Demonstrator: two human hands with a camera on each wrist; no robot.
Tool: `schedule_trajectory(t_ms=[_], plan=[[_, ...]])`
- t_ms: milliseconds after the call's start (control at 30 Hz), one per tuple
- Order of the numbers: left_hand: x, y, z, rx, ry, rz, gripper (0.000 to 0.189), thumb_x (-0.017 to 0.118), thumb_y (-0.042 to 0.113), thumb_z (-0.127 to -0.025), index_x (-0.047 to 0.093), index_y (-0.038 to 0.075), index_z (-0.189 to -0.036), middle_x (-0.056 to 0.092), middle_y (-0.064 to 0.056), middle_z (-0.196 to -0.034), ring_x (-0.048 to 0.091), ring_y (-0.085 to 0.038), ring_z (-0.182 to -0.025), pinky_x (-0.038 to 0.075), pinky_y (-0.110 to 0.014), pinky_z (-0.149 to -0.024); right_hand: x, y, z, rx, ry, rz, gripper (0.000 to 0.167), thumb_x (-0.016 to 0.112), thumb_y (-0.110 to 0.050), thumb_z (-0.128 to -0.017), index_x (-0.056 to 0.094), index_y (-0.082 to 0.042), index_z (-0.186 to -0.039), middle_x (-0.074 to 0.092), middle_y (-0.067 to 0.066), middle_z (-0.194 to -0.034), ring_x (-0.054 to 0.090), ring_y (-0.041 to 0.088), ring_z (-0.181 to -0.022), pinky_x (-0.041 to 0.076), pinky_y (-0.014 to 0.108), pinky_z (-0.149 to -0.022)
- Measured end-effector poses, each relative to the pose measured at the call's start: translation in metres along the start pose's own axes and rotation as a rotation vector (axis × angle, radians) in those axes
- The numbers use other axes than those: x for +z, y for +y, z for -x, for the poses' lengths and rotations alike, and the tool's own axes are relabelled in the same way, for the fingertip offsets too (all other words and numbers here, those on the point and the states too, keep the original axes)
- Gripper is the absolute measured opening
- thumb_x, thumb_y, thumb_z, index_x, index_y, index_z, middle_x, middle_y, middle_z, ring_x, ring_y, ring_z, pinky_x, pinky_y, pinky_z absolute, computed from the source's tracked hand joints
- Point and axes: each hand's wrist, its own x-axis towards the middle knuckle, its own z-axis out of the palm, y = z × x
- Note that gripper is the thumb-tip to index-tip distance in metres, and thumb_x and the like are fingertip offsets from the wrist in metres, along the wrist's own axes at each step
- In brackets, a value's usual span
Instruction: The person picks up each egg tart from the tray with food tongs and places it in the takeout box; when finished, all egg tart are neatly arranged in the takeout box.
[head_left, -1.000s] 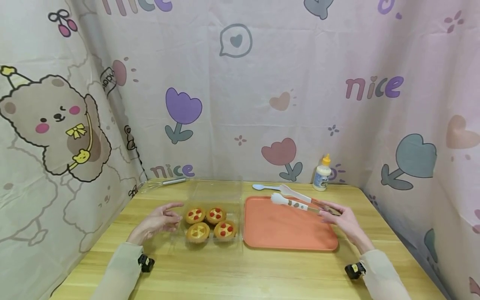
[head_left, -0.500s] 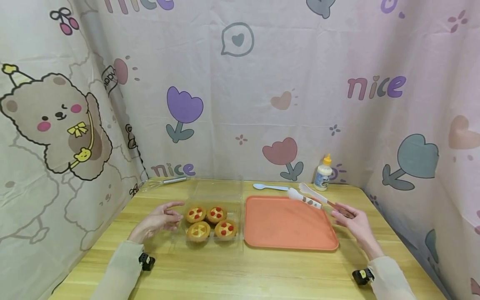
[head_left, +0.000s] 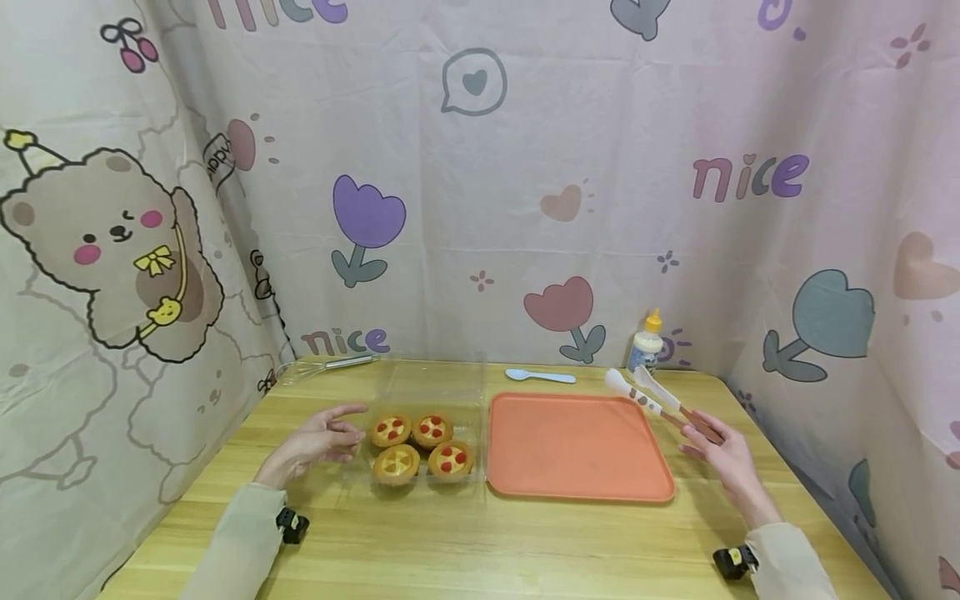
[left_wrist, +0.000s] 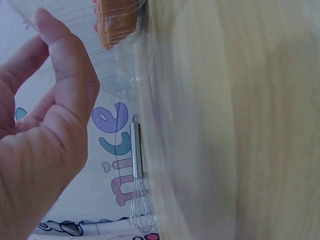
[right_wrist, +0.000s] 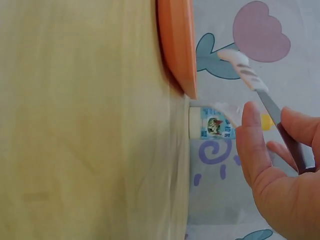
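My right hand (head_left: 723,458) grips a pair of tongs (head_left: 678,414) by the brown handles; their white arms, one with brown spots, stand apart with nothing between them. The tongs hang over the table beyond the right edge of an orange tray (head_left: 581,450). In the right wrist view the tongs (right_wrist: 270,107) rise past the fingers. My left hand (head_left: 318,440) is at the left side of a clear plastic box (head_left: 468,421), fingers relaxed and loosely bent; whether they touch its wall is hard to tell. Several small tarts (head_left: 395,464) sit inside the box, most with red toppings.
A pale blue spoon (head_left: 540,377) lies behind the tray. At the back right stands a bottle (head_left: 645,348) with a yellow cap, partly behind the tongs. A whisk (head_left: 330,367) lies at the back left. The box's clear lid (head_left: 431,379) stands open behind it.
My right hand has carried the tongs rightward, from over the tray to past its right edge, uncovering the spoon's handle. The left hand and the box have stayed put.
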Motion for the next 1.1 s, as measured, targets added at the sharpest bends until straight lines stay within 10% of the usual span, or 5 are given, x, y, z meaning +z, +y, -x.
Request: schedule_trajectory(t_ms=[100, 300, 500, 667, 1100], plan=[[0.0, -0.001, 0.0, 0.009, -0.006, -0.005, 0.075, 0.065, 0.009, -0.094, 0.021, 0.002, -0.154, 0.065, -0.01, -0.097, 0.064, -0.015, -0.077, 0.061, -0.034, -0.072, -0.001, 0.001, 0.001, 0.014, 0.013, 0.002, 0.071, 0.058, -0.017, -0.099, 0.02, 0.011, -0.151, 0.058, -0.027, -0.108, 0.06, -0.012, -0.093, 0.059, 0.023, -0.083], [0.0, 0.0, -0.001, 0.007, -0.006, -0.002, 0.075, 0.065, 0.008, -0.094, 0.021, 0.001, -0.154, 0.066, -0.01, -0.096, 0.064, -0.015, -0.077, 0.061, -0.033, -0.071, -0.006, 0.003, 0.001, 0.041, 0.036, 0.047, 0.069, 0.057, -0.019, -0.1, 0.02, 0.009, -0.152, 0.036, 0.02, -0.15, 0.057, -0.014, -0.094, 0.057, 0.027, -0.089], [0.001, 0.001, -0.001, 0.005, 0.005, 0.003, 0.075, 0.065, 0.007, -0.092, 0.022, 0.001, -0.153, 0.066, -0.012, -0.097, 0.065, -0.016, -0.077, 0.061, -0.032, -0.071, -0.012, 0.006, 0.001, 0.044, 0.056, 0.026, 0.069, 0.057, -0.012, -0.099, 0.017, 0.011, -0.151, 0.051, 0.0, -0.125, 0.06, -0.011, -0.089, 0.057, 0.025, -0.088], [0.0, -0.001, -0.002, 0.003, 0.006, -0.001, 0.074, 0.065, 0.006, -0.093, 0.022, 0.002, -0.153, 0.066, -0.011, -0.097, 0.065, -0.015, -0.077, 0.061, -0.032, -0.071, -0.015, 0.006, 0.002, 0.063, 0.069, 0.092, 0.065, 0.053, -0.011, -0.101, 0.018, 0.011, -0.151, 0.037, 0.025, -0.138, 0.06, -0.011, -0.085, 0.057, 0.025, -0.088], [0.0, -0.003, 0.0, 0.007, 0.005, -0.003, 0.074, 0.064, 0.006, -0.093, 0.022, 0.002, -0.153, 0.066, -0.011, -0.098, 0.064, -0.014, -0.077, 0.06, -0.033, -0.073, -0.024, 0.01, 0.005, 0.108, 0.073, 0.25, 0.059, 0.049, -0.008, -0.102, 0.022, 0.012, -0.15, 0.041, 0.032, -0.133, 0.06, -0.009, -0.082, 0.058, 0.021, -0.082]])
